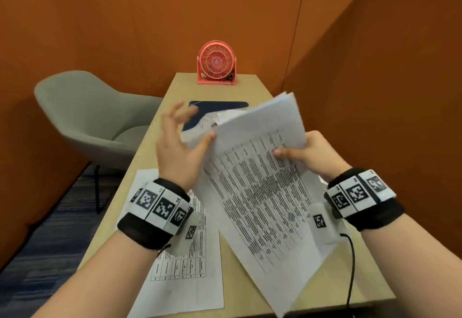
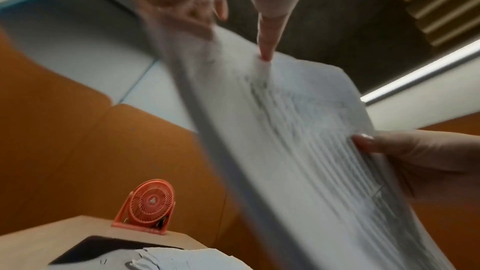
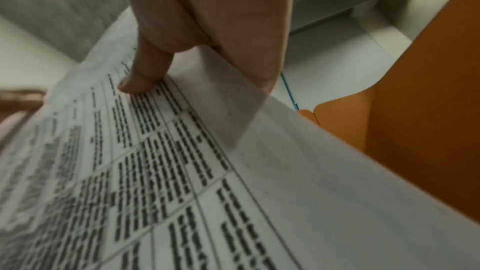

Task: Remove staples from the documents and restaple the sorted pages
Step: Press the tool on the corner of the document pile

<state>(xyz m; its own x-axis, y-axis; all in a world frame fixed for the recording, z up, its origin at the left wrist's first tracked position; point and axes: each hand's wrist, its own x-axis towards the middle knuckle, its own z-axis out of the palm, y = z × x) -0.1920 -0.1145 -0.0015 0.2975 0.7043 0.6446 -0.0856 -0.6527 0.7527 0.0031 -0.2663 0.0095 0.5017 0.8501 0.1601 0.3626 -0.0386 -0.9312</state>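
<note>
**Pages in the Air, Staple Work Yet to Come**

While held aloft over the surface (image 1: 155, 157), printed stack (image 1: 260, 187) tilted steeply, far edges fanning open. Right hand (image 1: 310, 152) pinching the right edge, thumb flat on the top sheet, fingers behind. Left hand (image 1: 175, 147) thumbing the upper left corner, remaining fingers splayed and blurred; pinching a page or merely lifting it, cannot tell. Light stuff, judging by the droop: floppy, slick sheet on sheet, quick to slide or crease. Best taken near a corner, thumb above and fingers below, squared up before any stapling. Second printed sheet (image 1: 185, 277) lying flat under the left wrist. More loose papers (image 1: 200, 122) further back on a dark mat (image 1: 225, 106), close behind the raised stack and easily swept. Red fan (image 1: 217, 63) at the far end. Grey chair (image 1: 82, 115) off left. No stapler or remover in sight.
</note>
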